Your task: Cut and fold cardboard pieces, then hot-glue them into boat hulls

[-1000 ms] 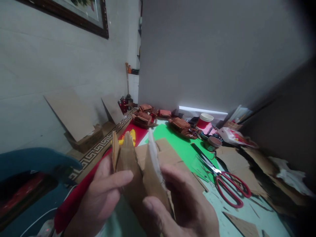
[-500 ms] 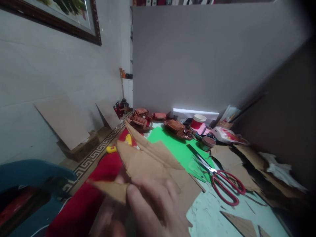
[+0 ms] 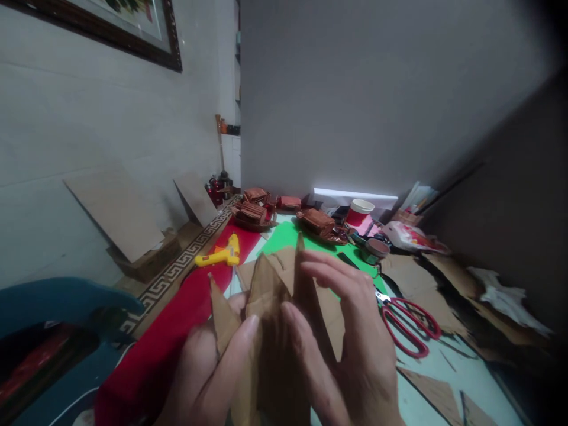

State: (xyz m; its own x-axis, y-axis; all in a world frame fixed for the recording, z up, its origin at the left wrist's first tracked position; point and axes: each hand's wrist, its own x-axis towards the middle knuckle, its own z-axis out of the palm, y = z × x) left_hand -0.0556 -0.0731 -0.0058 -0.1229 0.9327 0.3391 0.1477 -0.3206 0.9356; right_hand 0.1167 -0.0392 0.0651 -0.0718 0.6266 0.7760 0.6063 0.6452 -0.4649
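Left hand [image 3: 206, 376] pinches pointed, folded brown cardboard piece [image 3: 267, 290]; right hand [image 3: 366, 337] pinches its right panel, thumb-to-fingers. Red-handled steel scissors [image 3: 385, 300] lie near right hand.

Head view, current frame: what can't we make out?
Lower end of held cardboard: head view, cut off by the bottom edge.
Blades of red-handled scissors: head view, partly hidden by the right hand.
Upper part of framed picture: head view, cut off by the top edge.
Any lettering on yellow glue gun: head view, too small to read.
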